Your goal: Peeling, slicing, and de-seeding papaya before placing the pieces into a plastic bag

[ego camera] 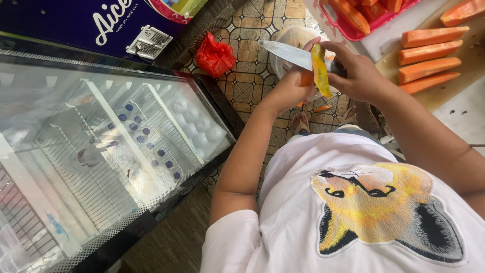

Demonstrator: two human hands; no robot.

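My left hand [289, 91] grips an orange piece of fruit [306, 79], mostly hidden behind the fingers. My right hand [356, 73] holds a large knife [288, 53], its blade pointing left. A strip of yellow-green peel [320, 71] hangs from the blade over the fruit. Both hands are held above a white plastic bag [293, 38] on the tiled floor.
A glass-topped chest freezer [101, 136] with wire baskets, small cups and white round items fills the left. A red plastic bag [214, 55] lies on the floor. Peeled orange fruit spears [429, 53] lie on a cutting board [470, 65] at right; a pink basket [348, 30] holds more.
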